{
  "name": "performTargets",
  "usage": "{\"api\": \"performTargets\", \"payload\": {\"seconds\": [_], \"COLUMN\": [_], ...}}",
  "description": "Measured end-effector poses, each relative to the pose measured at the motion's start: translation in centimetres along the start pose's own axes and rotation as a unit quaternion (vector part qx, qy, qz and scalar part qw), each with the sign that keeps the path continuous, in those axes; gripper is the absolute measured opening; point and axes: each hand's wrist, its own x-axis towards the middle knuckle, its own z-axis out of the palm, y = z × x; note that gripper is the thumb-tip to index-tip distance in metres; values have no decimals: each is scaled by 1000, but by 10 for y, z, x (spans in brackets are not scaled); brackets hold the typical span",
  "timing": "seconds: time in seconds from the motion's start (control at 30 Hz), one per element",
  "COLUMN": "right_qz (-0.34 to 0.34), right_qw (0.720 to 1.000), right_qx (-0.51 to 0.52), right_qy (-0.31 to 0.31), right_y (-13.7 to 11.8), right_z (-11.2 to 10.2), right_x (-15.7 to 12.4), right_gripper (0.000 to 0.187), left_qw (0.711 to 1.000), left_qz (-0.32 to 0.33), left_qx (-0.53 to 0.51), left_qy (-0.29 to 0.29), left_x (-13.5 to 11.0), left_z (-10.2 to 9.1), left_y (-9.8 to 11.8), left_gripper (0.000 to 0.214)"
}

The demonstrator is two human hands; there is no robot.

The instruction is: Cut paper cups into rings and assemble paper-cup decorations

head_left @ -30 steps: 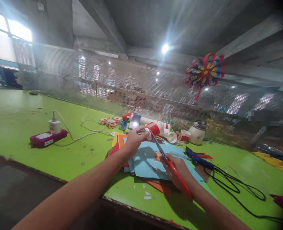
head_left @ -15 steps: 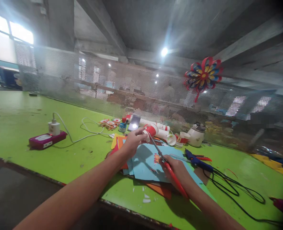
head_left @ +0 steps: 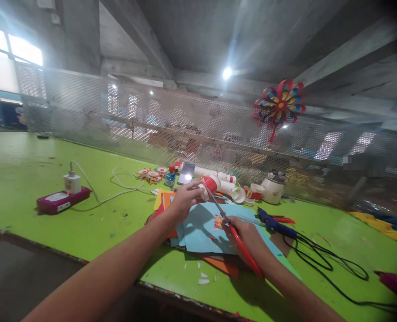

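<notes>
- Two bare hands work above the green table. The left hand has its fingers curled round the side of one red and white paper cup and grips it firmly.
- The cup is held in the air just above the sheets of paper, tipped onto its side with its long axis across the view. Which end is the mouth cannot be told.
- The right hand is closed tight round the red handles of one pair of scissors.
- The scissors run from the handles at lower right to the tips at upper left. The blades lie close together and point at the cup, with the tips at its lower edge.
- Under both hands lies a fan of blue paper, with orange paper showing beneath it. The sheets overlap too much to count.
- One blue glue gun lies just right of the right hand, and its black cable loops away.
- Behind the held cup lie more cups nested in a row, their number unclear. Near them are one lit phone and one white pot.
- Well to the left sits one pink power strip with one white plug in it.
- One paper pinwheel hangs on the mesh screen.
- Any print on the cups is too blurred to read.
</notes>
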Motion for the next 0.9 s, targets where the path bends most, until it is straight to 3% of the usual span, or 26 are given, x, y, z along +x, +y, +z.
{"api": "performTargets", "payload": {"seconds": [0.37, 0.67, 0.9], "right_qz": [-5, -11, 12], "right_qw": [996, 999, 999], "right_qx": [82, 33, -24], "right_qy": [15, 21, 22], "right_y": [6, 16, 27], "right_z": [5, 2, 7], "right_x": [2, 7, 13], "right_gripper": [24, 28, 30], "left_qw": [999, 998, 999], "left_qz": [-47, -48, -32], "left_qx": [6, 16, 19], "left_qy": [1, 34, 37], "left_x": [-2, -1, 2], "left_z": [-2, -2, -7], "left_y": [6, 7, 6], "left_gripper": [40, 48, 35]}}
